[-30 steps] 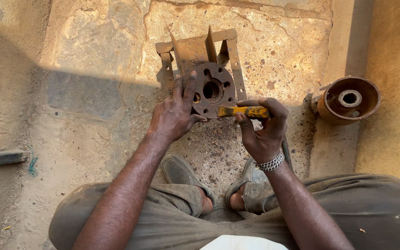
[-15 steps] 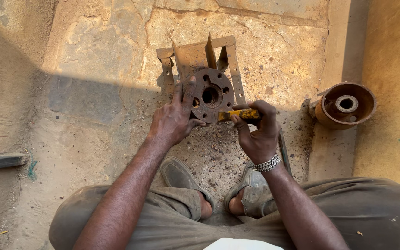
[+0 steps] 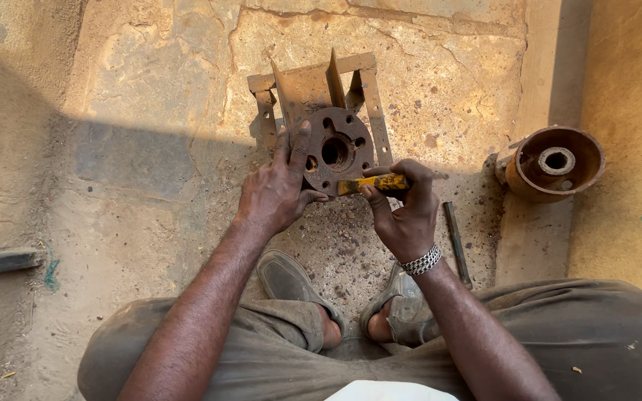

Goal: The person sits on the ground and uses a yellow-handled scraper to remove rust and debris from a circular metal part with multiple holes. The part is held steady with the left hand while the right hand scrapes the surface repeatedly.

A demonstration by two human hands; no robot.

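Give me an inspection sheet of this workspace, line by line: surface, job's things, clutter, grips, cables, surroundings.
Surface: cracked stone floor, dusty, part sunlit, part in shade; loose grit in front of the feet.
Job's things: rusty round flange with a centre hole and bolt holes, leaning on a rusty metal frame; yellow-handled tool with its tip at the flange's lower edge.
Clutter: rusty cup-shaped hub to the right; dark metal rod on the floor; dark bar at the left edge.
Grips: left hand steadies the flange's left rim; right hand, bracelet on wrist, grips the tool.
Cables: nothing seen.
Surroundings: ochre wall on the right; person squatting, in sandals.
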